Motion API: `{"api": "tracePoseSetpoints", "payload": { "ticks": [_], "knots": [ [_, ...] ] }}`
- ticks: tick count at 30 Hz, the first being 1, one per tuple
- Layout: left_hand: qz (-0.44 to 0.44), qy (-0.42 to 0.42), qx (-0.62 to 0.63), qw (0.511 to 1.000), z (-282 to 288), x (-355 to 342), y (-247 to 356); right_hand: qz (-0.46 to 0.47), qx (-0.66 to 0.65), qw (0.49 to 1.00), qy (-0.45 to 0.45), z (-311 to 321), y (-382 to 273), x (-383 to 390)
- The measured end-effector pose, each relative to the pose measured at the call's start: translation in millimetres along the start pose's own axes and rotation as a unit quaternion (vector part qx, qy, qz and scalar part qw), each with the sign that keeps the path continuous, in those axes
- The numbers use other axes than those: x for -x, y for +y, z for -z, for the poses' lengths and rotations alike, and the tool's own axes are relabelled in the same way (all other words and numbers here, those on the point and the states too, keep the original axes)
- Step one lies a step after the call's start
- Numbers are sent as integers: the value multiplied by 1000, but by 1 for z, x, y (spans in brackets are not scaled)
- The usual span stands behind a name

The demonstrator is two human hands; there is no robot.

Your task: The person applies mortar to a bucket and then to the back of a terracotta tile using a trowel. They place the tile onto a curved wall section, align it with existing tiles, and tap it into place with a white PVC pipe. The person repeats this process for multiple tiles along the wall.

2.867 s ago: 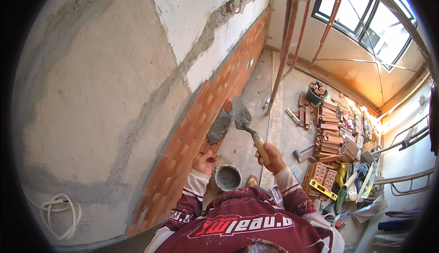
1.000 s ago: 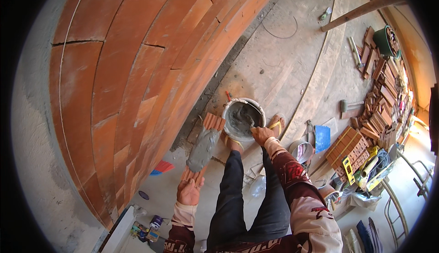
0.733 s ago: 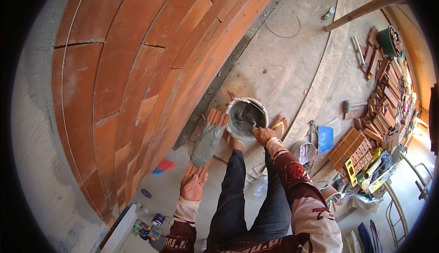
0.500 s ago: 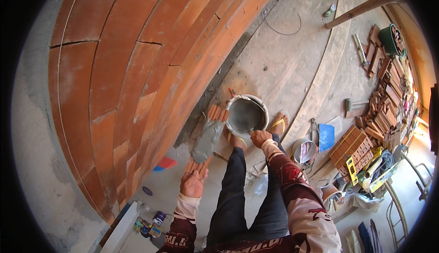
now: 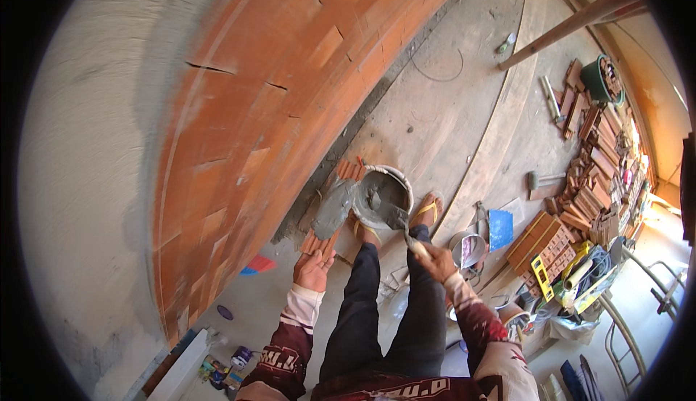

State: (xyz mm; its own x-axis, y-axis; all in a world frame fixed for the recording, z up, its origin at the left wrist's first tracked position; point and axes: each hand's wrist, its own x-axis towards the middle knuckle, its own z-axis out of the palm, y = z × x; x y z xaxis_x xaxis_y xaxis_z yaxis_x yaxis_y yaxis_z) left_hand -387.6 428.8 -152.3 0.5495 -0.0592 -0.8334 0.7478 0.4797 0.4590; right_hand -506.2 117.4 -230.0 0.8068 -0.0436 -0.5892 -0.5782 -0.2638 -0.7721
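Our right hand (image 5: 435,263) is closed round the pale handle of a metal trowel (image 5: 396,217), blade at the mouth of a round, pale-rimmed bucket (image 5: 409,192) of grey mortar (image 5: 375,186); our left hand (image 5: 312,269), partly curled, holds a mortar-coated, ribbed orange clay tile (image 5: 319,244) beside the bucket.

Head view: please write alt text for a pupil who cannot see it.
The left hand holds a ridged orange tile mostly coated in grey mortar, while the right hand holds a trowel at a bucket of mortar. An orange-tiled wall rises at left.
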Motion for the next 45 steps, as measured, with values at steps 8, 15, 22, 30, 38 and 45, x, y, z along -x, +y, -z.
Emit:
{"api": "tracePoseSetpoints", "payload": {
  "ticks": [8,15,22,30,38,45],
  "knots": [
    [-2,-6,-35,999,-27,9,15,128,59,984,104,14,-76,91],
    [28,-13,-42,999,-52,41,24,251,174,933,192,-24,-127,95],
    [25,-52,-39,998,-66,65,41,235,191,926,224,-44,-99,111],
    [-36,-65,-51,996,-44,45,30,183,199,951,150,-23,-60,132],
    [-91,-110,-69,987,-25,33,42,-213,162,963,-32,-81,-3,-23],
    [-81,-123,-70,987,-12,54,56,-117,237,958,-106,-133,21,-99]
  ]
}}
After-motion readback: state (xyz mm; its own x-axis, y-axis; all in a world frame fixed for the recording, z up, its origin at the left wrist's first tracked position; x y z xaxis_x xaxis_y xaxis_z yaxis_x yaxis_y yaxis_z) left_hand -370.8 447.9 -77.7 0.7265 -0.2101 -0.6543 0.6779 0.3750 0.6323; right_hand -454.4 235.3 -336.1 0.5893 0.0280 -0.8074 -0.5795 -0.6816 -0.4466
